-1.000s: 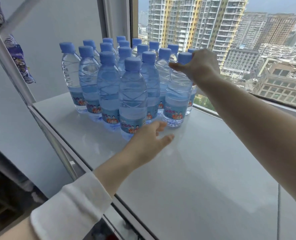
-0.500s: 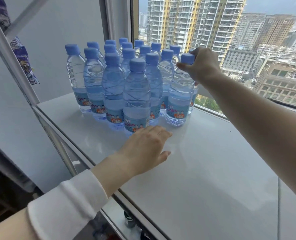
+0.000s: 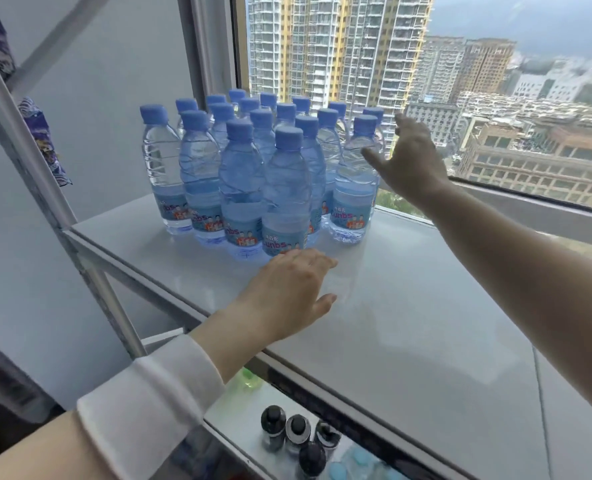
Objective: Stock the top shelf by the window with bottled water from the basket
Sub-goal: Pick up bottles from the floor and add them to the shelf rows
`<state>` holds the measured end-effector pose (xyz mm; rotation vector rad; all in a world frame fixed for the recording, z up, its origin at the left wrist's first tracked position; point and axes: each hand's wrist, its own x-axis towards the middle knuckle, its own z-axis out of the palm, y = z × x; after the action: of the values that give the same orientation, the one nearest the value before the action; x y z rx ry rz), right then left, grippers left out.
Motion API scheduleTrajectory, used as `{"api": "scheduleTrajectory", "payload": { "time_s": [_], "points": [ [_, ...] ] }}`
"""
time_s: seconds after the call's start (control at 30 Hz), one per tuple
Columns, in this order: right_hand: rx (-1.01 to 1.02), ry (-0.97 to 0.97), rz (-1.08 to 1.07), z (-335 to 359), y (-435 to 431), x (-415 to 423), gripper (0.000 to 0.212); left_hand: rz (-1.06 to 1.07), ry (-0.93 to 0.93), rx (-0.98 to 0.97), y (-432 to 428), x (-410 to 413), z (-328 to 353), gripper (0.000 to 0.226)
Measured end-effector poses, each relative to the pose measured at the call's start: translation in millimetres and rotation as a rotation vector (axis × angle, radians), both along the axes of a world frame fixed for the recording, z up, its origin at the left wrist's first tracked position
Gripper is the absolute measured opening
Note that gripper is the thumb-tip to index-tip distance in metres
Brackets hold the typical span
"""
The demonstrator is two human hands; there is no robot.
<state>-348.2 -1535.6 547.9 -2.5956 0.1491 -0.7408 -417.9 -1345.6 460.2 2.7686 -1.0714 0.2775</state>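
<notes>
Obs.: a cluster of clear plastic water bottles with blue screw caps (image 3: 253,174) and blue printed labels stands upright in tight rows, centre-left of the frame, on the glossy white top shelf (image 3: 409,323) beside the window (image 3: 357,46). The basket is not in view.

Right hand (image 3: 409,161), right of centre: fingers spread and straight, holding nothing. The thumb lies across the shoulder of the right-front bottle (image 3: 355,188); I cannot tell whether it touches.

Left hand (image 3: 287,292), centre: flat, fingers straight and together, tips at the foot of the front-most bottle (image 3: 286,192). It grips nothing.

Lower edge of the frame: small dark-capped bottles (image 3: 298,434) on a lower shelf.

Handling (judgement): the bottles are full, so moderately heavy for their size. The thin ribbed walls will dent under a hard squeeze. They are tall and narrow-based on a slick surface, so a sideways knock could topple neighbours like skittles. The best hold is round the stiffer neck just under the cap, or round the labelled lower body. Set each one down vertically and nudge it at the base, not the top.
</notes>
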Motion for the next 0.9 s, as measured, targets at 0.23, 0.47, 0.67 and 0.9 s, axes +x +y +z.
{"api": "scheduleTrajectory", "payload": {
  "time_s": [0.23,0.47,0.67,0.9],
  "points": [
    [-0.243,0.107,-0.148,-54.9,48.7,-102.9,0.066,-0.094,0.037,-0.022,58.1,-14.8,-0.5,0.051],
    [-0.344,0.229,-0.205,-80.7,115.4,-189.6,0.065,-0.118,0.012,-0.046,121.6,-49.4,-1.5,0.052],
    [-0.377,0.227,-0.15,-123.9,164.2,-235.9,0.065,-0.063,0.018,-0.107,174.9,-87.4,-37.1,0.049],
    [-0.356,0.254,-0.109,-212.6,253.5,-288.8,0.061,-0.043,0.088,-0.038,258.0,-117.5,-92.7,0.049]
  ]
}}
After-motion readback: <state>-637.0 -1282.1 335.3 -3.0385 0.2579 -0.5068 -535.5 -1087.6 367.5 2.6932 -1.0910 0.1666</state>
